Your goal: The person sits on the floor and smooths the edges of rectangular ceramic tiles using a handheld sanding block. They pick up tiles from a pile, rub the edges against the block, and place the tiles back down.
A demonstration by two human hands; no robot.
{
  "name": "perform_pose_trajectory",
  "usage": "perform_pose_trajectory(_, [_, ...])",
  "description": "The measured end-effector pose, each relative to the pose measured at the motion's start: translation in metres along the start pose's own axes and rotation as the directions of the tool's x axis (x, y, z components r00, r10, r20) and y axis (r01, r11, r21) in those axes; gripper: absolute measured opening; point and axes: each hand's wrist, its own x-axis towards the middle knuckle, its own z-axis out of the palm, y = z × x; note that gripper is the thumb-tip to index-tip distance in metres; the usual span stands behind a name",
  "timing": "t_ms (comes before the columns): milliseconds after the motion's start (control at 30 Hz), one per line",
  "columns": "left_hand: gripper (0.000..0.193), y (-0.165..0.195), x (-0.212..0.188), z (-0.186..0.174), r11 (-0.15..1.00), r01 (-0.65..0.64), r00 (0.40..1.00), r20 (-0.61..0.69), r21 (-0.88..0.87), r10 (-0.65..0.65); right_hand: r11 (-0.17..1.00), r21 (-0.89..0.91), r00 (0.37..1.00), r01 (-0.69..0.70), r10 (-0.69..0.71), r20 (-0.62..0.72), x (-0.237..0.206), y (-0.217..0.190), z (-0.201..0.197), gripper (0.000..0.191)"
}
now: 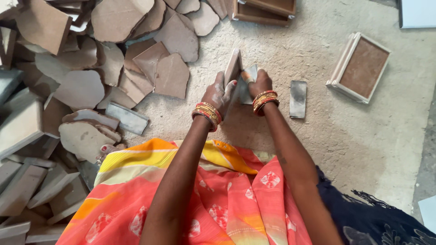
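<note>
My left hand (219, 94) grips a thin brown stone slab (232, 66), which stands on its edge on the sandy floor. My right hand (257, 83) presses a small grey block (249, 71) against the slab's right face. Both wrists carry red and gold bangles. Both hands are dusty.
A heap of flat brown stone pieces (91, 68) fills the left side. Another grey block (298, 98) lies on the floor to the right. A framed slate (362, 67) lies at the right, with more frames (263, 11) at the top. My foot (107, 152) rests beside the heap.
</note>
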Motion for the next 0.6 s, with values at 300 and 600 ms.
perform_pose_trajectory(300, [0.043, 0.011, -0.001, -0.003, 1.0, 0.03, 0.999, 0.039, -0.002, -0.03, 0.99, -0.09, 0.95, -0.112, 0.133, 0.281, -0.018, -0.008, -0.003, 0.055])
perform_pose_trajectory(600, [0.039, 0.017, -0.005, -0.01, 0.997, -0.039, 0.999, -0.021, 0.068, 0.04, 0.985, -0.061, 0.924, 0.163, -0.13, 0.361, -0.103, 0.012, 0.021, 0.054])
